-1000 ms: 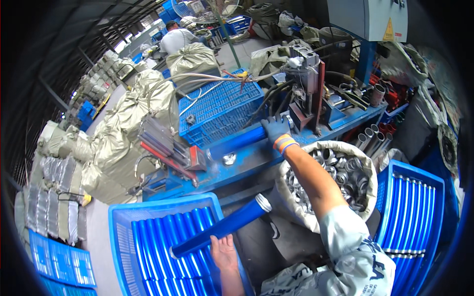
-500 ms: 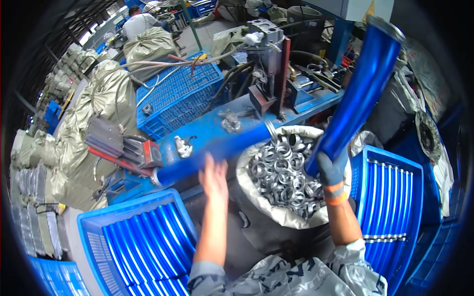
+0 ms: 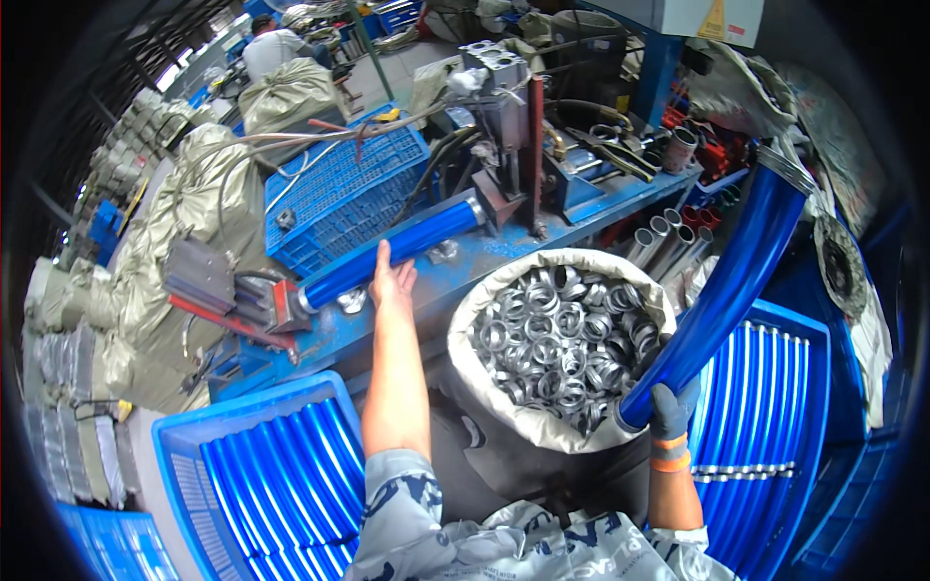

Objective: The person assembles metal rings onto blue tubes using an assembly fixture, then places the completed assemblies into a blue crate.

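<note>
A shiny blue tube (image 3: 397, 257) with silver ends lies slantwise across the bench, its ends at two metal fixtures. My bare left hand (image 3: 392, 283) is at the tube's near side, thumb laid over it and fingers at its lower edge, partly hidden. My right hand (image 3: 670, 412), in a grey glove with an orange cuff, is closed around the lower end of a second blue tube (image 3: 722, 315). That tube tilts up to the right, its silver-ringed end high. Between my arms stands a whitish sack (image 3: 465, 339) full of silver metal rings (image 3: 567, 339).
Blue crates (image 3: 179, 426) of blue tubes flank me. The bench (image 3: 358, 334) bears a red-based left fixture (image 3: 283, 305) and an upright right fixture (image 3: 509, 145). Behind them stands an upturned-looking blue crate (image 3: 339, 184). Bare metal tubes (image 3: 664, 237) lie under the bench's right end. A person (image 3: 276, 48) sits far back.
My left hand and the first tube have moved away from me, the tube now at the fixtures. My right hand has come nearer with the second tube, which has swung lower and right.
</note>
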The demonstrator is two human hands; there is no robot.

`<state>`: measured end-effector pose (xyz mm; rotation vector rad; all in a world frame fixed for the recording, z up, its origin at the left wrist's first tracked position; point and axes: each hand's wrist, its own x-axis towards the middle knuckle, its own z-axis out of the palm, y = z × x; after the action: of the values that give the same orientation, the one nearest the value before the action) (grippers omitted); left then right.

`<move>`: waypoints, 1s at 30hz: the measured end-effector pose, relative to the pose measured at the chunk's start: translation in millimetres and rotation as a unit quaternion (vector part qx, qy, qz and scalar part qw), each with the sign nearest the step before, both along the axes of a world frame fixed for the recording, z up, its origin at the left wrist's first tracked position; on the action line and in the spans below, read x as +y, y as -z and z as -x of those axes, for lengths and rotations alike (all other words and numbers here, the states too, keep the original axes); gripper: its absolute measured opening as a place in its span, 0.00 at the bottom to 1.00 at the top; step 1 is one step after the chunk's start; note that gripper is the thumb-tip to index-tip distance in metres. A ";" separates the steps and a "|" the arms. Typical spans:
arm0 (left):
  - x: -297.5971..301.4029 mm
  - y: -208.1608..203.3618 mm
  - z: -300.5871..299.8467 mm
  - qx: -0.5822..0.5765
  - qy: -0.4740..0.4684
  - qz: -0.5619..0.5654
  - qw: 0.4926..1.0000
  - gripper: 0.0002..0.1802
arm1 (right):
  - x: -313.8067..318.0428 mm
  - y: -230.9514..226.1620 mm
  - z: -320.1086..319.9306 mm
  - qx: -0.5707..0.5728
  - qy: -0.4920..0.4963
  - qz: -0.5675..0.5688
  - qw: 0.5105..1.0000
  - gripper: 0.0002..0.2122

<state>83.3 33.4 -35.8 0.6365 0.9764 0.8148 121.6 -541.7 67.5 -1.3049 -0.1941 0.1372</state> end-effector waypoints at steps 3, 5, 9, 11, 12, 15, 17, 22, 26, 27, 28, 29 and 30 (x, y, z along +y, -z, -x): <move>4.2 -0.6 8.0 -0.007 -0.016 -0.003 1.000 0.54 | -4.3 10.3 4.4 -0.004 -0.026 0.001 1.000 0.46; 0.4 0.2 10.6 -0.013 -0.012 -0.020 1.000 0.57 | -17.9 5.3 8.0 -0.023 -0.057 0.015 0.998 0.41; 5.7 -1.2 54.9 -0.046 -0.007 -0.063 0.997 0.59 | -41.6 -12.5 28.5 -0.032 -0.091 0.098 0.990 0.37; 6.4 -4.2 100.2 -0.094 -0.015 -0.077 0.992 0.49 | -42.6 -28.5 42.5 -0.007 -0.138 0.052 0.989 0.33; -15.6 -3.6 105.9 -0.107 -0.024 -0.065 0.992 0.46 | -56.1 -11.2 45.1 -0.001 -0.149 0.068 0.987 0.32; -127.8 -35.5 117.6 -0.114 0.049 -0.044 0.991 0.23 | -72.8 10.2 65.2 0.095 -0.247 0.062 0.962 0.30; -210.9 -82.3 147.8 -0.166 0.169 -0.115 0.965 0.25 | -59.2 8.5 95.3 0.116 -0.314 0.082 0.939 0.34; -347.6 -168.5 192.1 -0.292 0.282 -0.197 0.892 0.66 | -50.2 2.2 162.8 0.136 -0.517 0.087 0.841 0.36; -368.5 -220.9 231.0 -0.337 0.278 -0.235 0.868 0.73 | -64.8 3.9 185.6 0.181 -0.582 0.157 0.777 0.34; -371.3 -231.5 240.1 -0.338 0.284 -0.237 0.865 0.74 | -68.2 4.3 193.4 0.142 -0.567 0.150 0.797 0.30; -372.2 -238.0 248.1 -0.339 0.290 -0.240 0.862 0.75 | -69.7 4.9 200.5 0.137 -0.569 0.158 0.796 0.30; -372.5 -238.1 255.3 -0.347 0.300 -0.249 0.853 0.76 | -71.6 8.4 208.2 0.091 -0.552 0.142 0.817 0.29; -373.3 -237.6 262.1 -0.353 0.294 -0.247 0.853 0.76 | -73.6 12.5 214.5 0.046 -0.533 0.126 0.835 0.28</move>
<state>-178.8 -339.9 201.8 0.9216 -0.1348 0.6544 -92.9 -615.3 55.0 -1.3113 -0.8366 1.2117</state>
